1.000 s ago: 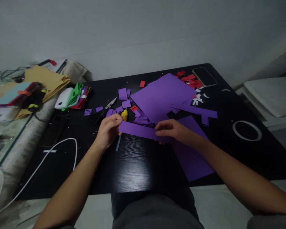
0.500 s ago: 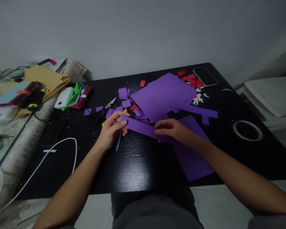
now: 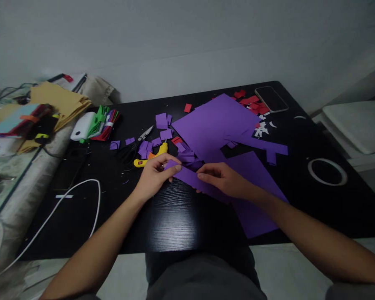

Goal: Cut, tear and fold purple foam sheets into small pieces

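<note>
A purple paper strip (image 3: 189, 176) is held above the black table (image 3: 175, 225) between both hands. My left hand (image 3: 156, 173) pinches its left end between thumb and fingers. Farther along the strip, my right hand (image 3: 220, 177) grips it with thumb and fingertips; part of the strip is hidden behind that hand. Just beyond my left hand lies a yellow glue gun (image 3: 142, 162), with black-handled scissors (image 3: 140, 139) beside it. A large purple sheet (image 3: 218, 121) lies past the hands, and another purple sheet (image 3: 258, 191) is under my right forearm.
Small purple pieces (image 3: 161, 121) lie scattered near the scissors. Red scraps (image 3: 253, 104) and a phone (image 3: 271, 99) sit at the back right. A white ring (image 3: 327, 171) is on the right. A white cable (image 3: 99, 200) crosses the left side, near bundled colored strips (image 3: 108, 125).
My left hand has shifted right along with the strip's left end, uncovering more of the yellow glue gun. My right hand has moved slightly left along the strip.
</note>
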